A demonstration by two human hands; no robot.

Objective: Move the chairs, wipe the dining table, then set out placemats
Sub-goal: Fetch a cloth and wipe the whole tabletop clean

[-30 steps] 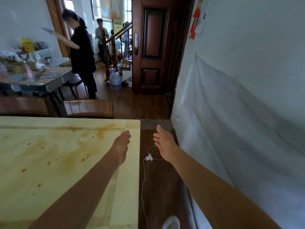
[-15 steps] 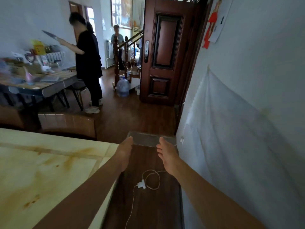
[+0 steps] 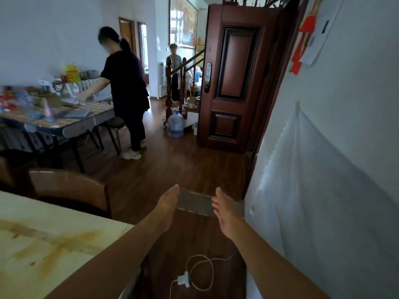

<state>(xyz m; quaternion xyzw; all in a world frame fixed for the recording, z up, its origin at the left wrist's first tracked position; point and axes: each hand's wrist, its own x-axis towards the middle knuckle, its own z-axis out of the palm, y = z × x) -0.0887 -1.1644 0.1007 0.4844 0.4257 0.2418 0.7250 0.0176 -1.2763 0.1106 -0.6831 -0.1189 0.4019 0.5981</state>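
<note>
The dining table point(image 3: 54, 251) fills the lower left, its pale yellow top marked with brown stains. A brown wooden chair point(image 3: 69, 186) stands pushed in at its far side, only the backrest showing. My left hand point(image 3: 167, 203) reaches forward past the table's right corner, fingers straight, holding nothing. My right hand point(image 3: 225, 210) is stretched out beside it over the floor, fingers straight and empty too. Neither hand touches the chair or the table. No cloth or placemats are in view.
A white charger and cable point(image 3: 185, 279) lie on the dark wood floor below my arms. The white wall point(image 3: 323, 190) runs close on the right. A person in black point(image 3: 127, 98) stands at a cluttered table point(image 3: 64, 119). A water jug point(image 3: 175, 125) sits by the brown door point(image 3: 233, 78).
My view has swung right and lifted, so the dining table slid to the lower left. Both hands moved off the table edge and now reach over the floor. The person in black bent toward the cluttered table.
</note>
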